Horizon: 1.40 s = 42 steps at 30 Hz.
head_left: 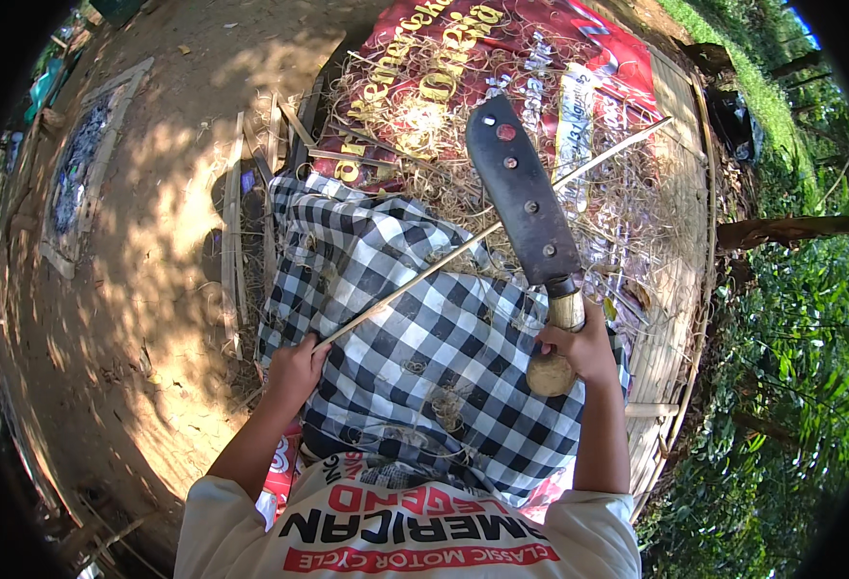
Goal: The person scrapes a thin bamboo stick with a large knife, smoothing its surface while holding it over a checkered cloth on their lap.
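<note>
In the head view, we see the left hand (296, 372) toward 8 o'clock from the centre and the right hand (584, 344) between 3 and 4. The left forearm (250, 434) slants up toward 1 o'clock, its fist closed on the near end of a stick (415, 278), which runs off toward 2 o'clock. The right forearm (605, 434) rises almost to 12, fingers clamped around the handle (566, 311) of a knife (521, 193), the handle's round end showing below the hand. We see the blade pointing between 11 and 12, broad side up, crossing over the stick; whether they touch we cannot tell. Beneath both hands a checked cloth (376, 275) covers the lap, and toward 12 o'clock shavings (424, 130) litter a red sheet (627, 72).
</note>
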{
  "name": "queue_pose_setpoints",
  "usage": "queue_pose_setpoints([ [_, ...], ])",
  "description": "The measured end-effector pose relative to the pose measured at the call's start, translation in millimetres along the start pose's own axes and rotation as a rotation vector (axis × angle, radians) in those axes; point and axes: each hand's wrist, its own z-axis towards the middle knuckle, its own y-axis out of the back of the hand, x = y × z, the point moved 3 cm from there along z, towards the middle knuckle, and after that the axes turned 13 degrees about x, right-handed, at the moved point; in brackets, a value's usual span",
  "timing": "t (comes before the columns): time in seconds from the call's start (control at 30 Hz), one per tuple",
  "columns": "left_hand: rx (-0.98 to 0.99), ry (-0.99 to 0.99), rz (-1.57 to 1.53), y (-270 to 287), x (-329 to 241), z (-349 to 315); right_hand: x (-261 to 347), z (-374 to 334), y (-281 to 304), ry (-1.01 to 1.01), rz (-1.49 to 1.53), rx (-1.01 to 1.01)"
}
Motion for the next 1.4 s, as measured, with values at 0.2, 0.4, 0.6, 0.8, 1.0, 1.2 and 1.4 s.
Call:
queue_pose_setpoints([
  [0.2,0.026,0.000,0.007,7,-7,3,-23,15,-9,-0.060,0.190,-0.213],
  [0.4,-0.012,-0.026,0.012,-1,1,3,-17,-3,-53,-0.032,-0.307,0.050],
  [0.6,0.014,-0.002,-0.028,1,-1,2,8,13,-12,0.013,-0.110,-0.159],
  [0.8,0.014,0.009,0.005,6,-6,3,-10,30,-12,-0.026,0.072,-0.218],
  [1.0,-0.013,-0.008,0.003,0,-2,5,-21,7,-98,-0.012,-0.313,0.091],
  [1.2,0.013,0.008,-0.020,4,-4,3,7,12,-62,0.007,-0.378,-0.023],
  [1.4,0.004,0.019,-0.029,2,-5,4,-11,14,-49,-0.066,0.004,-0.145],
])
